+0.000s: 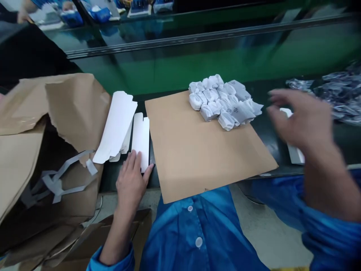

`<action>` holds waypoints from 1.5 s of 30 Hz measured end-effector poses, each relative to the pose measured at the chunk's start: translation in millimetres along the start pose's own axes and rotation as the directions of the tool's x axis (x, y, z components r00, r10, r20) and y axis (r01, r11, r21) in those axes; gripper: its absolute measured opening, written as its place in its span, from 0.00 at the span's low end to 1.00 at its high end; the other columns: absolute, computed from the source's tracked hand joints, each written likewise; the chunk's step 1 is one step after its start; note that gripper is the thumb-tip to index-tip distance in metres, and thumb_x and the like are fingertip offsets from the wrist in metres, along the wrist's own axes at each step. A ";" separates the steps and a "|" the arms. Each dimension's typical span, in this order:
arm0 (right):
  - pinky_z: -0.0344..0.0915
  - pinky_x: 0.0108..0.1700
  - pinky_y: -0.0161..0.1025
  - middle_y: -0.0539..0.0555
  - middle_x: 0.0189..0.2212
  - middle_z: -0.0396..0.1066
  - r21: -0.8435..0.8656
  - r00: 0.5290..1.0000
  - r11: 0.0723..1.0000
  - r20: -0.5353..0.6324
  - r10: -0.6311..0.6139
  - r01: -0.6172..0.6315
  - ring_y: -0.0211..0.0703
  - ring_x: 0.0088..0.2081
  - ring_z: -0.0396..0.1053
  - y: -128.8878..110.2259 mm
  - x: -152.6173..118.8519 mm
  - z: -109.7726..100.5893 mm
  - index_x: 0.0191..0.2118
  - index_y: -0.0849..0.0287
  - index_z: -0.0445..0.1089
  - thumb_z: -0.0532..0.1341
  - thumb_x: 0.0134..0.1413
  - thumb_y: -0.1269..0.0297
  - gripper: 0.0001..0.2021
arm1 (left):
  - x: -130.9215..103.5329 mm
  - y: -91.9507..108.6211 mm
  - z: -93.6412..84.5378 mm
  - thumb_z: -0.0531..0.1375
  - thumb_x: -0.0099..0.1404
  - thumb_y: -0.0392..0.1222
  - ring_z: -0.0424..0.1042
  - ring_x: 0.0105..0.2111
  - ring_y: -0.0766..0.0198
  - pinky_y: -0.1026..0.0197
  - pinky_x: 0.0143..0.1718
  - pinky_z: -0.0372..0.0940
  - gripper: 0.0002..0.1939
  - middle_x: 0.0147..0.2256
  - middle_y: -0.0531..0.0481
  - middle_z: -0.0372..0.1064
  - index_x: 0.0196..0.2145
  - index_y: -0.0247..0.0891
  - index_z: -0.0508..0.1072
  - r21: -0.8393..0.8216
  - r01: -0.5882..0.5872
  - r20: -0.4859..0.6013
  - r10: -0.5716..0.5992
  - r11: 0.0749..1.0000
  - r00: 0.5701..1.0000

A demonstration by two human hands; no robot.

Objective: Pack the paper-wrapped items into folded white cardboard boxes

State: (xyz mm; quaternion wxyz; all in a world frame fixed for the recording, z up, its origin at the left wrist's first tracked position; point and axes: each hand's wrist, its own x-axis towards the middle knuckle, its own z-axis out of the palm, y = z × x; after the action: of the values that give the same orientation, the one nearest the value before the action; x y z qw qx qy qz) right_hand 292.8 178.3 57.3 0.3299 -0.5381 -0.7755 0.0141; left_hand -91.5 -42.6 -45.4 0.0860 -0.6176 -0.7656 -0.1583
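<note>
My left hand [132, 178] rests with its fingers spread on the lower end of some narrow white card pieces [141, 135]. Just left of them lies a stack of longer white cards [115, 124]. A brown cardboard sheet [200, 158] is in front of me, overhanging the near edge of the dark work surface. Small items wrapped in white paper [221, 99] sit grouped on its far right part. Raised at the right, my right hand [300, 116] is blurred, its thumb and fingers apart with nothing visible between them. Partly hidden behind it is a white box [296, 154].
An open brown carton [76, 113] with grey strips [56, 182] stands at the left. Dark plastic-wrapped items [342, 96] are piled at the far right. A green barrier with a rail [180, 39] runs behind the work surface. Another person's hand [24, 15] shows at the top left.
</note>
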 end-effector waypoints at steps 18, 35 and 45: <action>0.65 0.33 0.33 0.51 0.35 0.75 0.656 0.371 0.754 0.706 -0.604 -0.020 0.38 0.33 0.71 -116.3 -45.7 24.3 0.42 0.61 0.72 0.61 0.63 0.60 0.09 | 33.5 61.2 -74.5 0.66 0.61 0.54 0.78 0.38 0.57 0.57 0.35 0.74 0.23 0.44 0.47 0.78 0.49 0.39 0.76 -0.689 0.103 0.061 -0.084 0.717 0.995; 0.66 0.42 0.49 0.66 0.47 0.73 -0.028 0.682 0.700 0.258 -0.684 0.713 0.56 0.44 0.69 -106.6 -96.3 19.1 0.60 0.73 0.62 0.58 0.64 0.61 0.24 | 54.1 74.4 -54.8 0.66 0.57 0.39 0.76 0.28 0.66 0.70 0.25 0.70 0.07 0.31 0.52 0.79 0.35 0.39 0.80 -0.783 0.268 0.352 0.044 0.562 0.935; 0.68 0.37 0.44 0.64 0.42 0.77 -0.209 0.877 0.854 0.051 -0.477 0.476 0.51 0.39 0.73 -102.1 -94.3 30.8 0.53 0.70 0.68 0.58 0.64 0.64 0.16 | 52.7 77.6 -53.0 0.63 0.64 0.44 0.79 0.35 0.61 0.59 0.35 0.75 0.18 0.43 0.49 0.79 0.52 0.45 0.74 -0.928 0.082 0.029 -0.149 0.363 0.988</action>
State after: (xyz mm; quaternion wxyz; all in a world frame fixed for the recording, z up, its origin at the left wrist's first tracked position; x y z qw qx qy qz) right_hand 211.4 66.1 24.9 0.2638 -0.3619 -0.8810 -0.1528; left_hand -31.1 1.9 32.0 -0.2629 -0.4993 -0.5837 -0.5839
